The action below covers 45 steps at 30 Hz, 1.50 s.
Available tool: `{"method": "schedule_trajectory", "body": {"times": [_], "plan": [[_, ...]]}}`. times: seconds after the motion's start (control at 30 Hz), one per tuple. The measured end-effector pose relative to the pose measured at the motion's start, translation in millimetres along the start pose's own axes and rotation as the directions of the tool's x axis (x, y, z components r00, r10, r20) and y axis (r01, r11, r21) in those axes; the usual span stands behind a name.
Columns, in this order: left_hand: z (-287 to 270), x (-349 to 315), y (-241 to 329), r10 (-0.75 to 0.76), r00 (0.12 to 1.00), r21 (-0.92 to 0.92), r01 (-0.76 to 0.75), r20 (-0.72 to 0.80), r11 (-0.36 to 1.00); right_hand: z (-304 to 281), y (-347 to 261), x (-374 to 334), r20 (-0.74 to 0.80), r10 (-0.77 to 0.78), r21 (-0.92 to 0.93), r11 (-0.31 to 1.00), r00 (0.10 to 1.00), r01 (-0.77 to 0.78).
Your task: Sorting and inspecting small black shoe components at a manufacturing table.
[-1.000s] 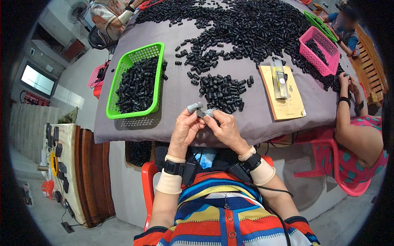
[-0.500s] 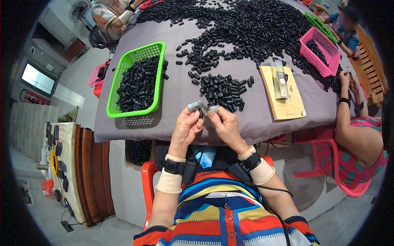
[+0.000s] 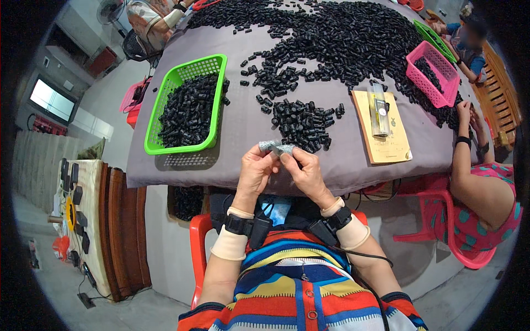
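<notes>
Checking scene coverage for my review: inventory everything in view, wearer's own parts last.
Short parts: countless, black, on table, in baskets
Table: one, grey cloth, centre
Near basket: one, green, table's left
Pink basket: one, pink, table's right
Far basket: one, green, beyond pink basket
Booklet: one, yellow, right of small heap
Case: one, clear, on booklet
Fan: one, grey, upper left
Cabinet: one, brown, pale top, left
Devices: several, black, on cabinet
Bench: one, brown, far right
Red chair: one, red, lower centre
Pink chair: one, pink, lower right
Coworkers: three at least, mixed clothing, left and right
Shirt: one, multicoloured stripes, bottom
Left hand, right hand: one each, grey-covered fingers, meeting near small heap
</notes>
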<state>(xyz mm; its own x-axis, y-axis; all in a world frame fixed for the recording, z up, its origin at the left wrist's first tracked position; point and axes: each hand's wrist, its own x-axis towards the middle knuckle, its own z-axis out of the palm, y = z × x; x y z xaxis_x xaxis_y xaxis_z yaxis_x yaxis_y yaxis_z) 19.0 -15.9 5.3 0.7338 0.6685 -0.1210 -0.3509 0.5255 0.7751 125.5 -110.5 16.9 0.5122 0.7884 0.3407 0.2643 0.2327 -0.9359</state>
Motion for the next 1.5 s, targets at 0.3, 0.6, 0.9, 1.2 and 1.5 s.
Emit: {"method": "schedule_trajectory", "body": {"times": [0.3, 0.6, 0.9, 1.2, 1.5], "plan": [[4.1, -1.8, 3.5, 0.013, 1.0, -0.007, -0.013, 0.008, 1.0, -3.4, 6.8, 2.7, -0.104, 0.191, 0.105, 0.978, 0.976, -0.18], [-9.4, 0.4, -0.4, 0.001, 0.999, -0.07, 0.002, 0.047, 0.998, -4.3, 3.2, 1.4, -0.037, 0.073, -0.094, 0.993, 0.997, -0.077], [-19.0, 2.5, -2.7, -0.024, 0.999, -0.15, 0.031, 0.048, 0.988, 1.8, 0.3, -0.8, 0.05, -0.173, -0.313, 0.933, 0.984, 0.18], [-22.6, 3.1, -3.0, -0.034, 0.995, -0.202, 0.053, 0.095, 0.978, 3.8, 1.4, -1.7, 0.038, -0.186, -0.367, 0.911, 0.982, 0.187], [-23.0, 4.4, -1.4, -0.058, 0.992, -0.195, 0.079, 0.111, 0.978, 4.7, 1.7, -1.2, 0.02, -0.217, -0.38, 0.901, 0.976, 0.208]]}}
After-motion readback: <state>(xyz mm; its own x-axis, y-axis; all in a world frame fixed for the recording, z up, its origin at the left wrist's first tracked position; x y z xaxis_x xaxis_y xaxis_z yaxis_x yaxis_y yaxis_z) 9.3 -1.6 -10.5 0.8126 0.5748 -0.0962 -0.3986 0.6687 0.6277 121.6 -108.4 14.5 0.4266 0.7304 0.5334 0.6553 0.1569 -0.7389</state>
